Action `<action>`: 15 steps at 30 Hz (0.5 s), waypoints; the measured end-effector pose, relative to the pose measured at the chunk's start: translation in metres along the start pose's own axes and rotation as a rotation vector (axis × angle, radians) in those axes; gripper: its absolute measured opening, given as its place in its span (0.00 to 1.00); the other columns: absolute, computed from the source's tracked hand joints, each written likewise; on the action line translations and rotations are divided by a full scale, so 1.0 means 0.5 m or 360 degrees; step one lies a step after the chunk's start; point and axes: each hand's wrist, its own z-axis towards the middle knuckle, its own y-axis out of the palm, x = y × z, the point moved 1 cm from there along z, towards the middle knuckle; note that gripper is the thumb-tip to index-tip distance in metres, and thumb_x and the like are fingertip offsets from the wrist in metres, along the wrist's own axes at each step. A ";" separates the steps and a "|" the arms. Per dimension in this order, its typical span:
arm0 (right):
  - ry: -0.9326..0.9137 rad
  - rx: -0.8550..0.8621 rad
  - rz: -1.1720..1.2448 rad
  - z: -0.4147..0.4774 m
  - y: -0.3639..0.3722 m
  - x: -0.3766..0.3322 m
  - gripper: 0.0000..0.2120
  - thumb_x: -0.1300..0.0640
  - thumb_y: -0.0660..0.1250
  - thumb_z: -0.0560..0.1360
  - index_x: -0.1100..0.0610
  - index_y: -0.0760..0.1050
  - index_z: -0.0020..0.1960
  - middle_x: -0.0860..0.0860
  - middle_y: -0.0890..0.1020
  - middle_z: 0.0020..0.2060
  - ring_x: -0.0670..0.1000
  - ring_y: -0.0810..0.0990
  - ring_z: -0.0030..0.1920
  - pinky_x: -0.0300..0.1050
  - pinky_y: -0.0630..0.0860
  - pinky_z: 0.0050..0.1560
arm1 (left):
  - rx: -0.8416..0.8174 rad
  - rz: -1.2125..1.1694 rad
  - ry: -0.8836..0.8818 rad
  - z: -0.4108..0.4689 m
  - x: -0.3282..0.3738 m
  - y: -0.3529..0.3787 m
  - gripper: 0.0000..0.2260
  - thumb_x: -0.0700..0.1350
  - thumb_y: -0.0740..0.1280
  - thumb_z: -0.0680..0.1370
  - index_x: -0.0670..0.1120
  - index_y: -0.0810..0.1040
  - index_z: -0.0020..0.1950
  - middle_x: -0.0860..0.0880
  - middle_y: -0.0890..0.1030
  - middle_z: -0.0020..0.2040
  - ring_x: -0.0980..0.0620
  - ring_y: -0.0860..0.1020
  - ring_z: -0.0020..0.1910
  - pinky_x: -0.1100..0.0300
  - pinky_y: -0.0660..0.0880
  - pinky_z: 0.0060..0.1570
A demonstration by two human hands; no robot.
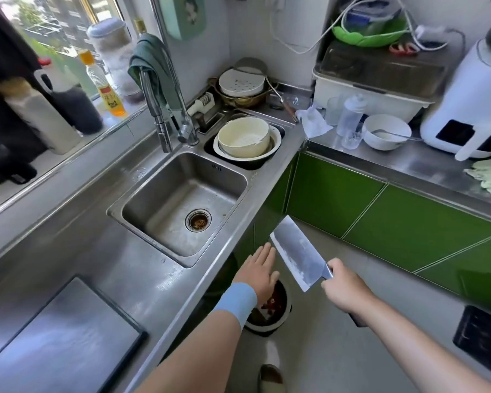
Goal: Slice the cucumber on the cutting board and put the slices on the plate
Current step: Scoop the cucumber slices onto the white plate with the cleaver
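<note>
While the right hand (342, 287) clamps the cleaver (299, 253), its blade flanks the straight-fingered left hand (262, 269).

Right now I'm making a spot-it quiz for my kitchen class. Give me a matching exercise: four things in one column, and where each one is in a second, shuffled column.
Things
1. cleaver
2. green cloth
3. spoon
4. bin

Places
A. resting in the white bowl
B. below the open left hand
C. draped over the tap
D. held by the handle in the right hand

Pairs: 1-D, 2-C, 3-A, 4-B
</note>
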 end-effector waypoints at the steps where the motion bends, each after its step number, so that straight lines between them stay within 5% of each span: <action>1: 0.0010 -0.0004 0.0026 0.005 0.001 -0.001 0.07 0.59 0.55 0.76 0.49 0.67 0.50 0.55 0.78 0.43 0.55 0.72 0.36 0.43 0.65 0.35 | 0.0113 -0.0051 0.0119 -0.003 0.013 0.000 0.27 0.54 0.48 0.83 0.48 0.42 0.80 0.52 0.40 0.79 0.54 0.40 0.77 0.52 0.46 0.76; 5: 0.0042 -0.0030 0.0194 0.016 0.001 -0.013 0.06 0.60 0.57 0.77 0.52 0.70 0.51 0.55 0.78 0.42 0.55 0.74 0.33 0.43 0.69 0.32 | 0.0269 0.0052 0.0607 -0.029 0.074 0.028 0.30 0.59 0.46 0.82 0.46 0.40 0.79 0.50 0.38 0.79 0.55 0.36 0.77 0.54 0.41 0.76; 9: 0.0083 -0.0118 0.0305 0.015 -0.024 -0.009 0.07 0.62 0.58 0.75 0.55 0.71 0.52 0.55 0.74 0.39 0.53 0.69 0.29 0.41 0.66 0.28 | 0.0286 0.0120 0.0649 -0.023 0.072 0.028 0.31 0.62 0.41 0.81 0.47 0.38 0.79 0.51 0.38 0.79 0.55 0.36 0.76 0.52 0.41 0.76; 15: 0.0092 -0.0226 0.0379 0.011 -0.067 0.009 0.05 0.64 0.56 0.73 0.55 0.66 0.46 0.51 0.70 0.35 0.50 0.63 0.23 0.40 0.63 0.28 | 0.0022 0.0014 0.0039 0.033 0.001 -0.026 0.31 0.63 0.36 0.80 0.50 0.35 0.78 0.53 0.35 0.78 0.56 0.35 0.76 0.50 0.42 0.76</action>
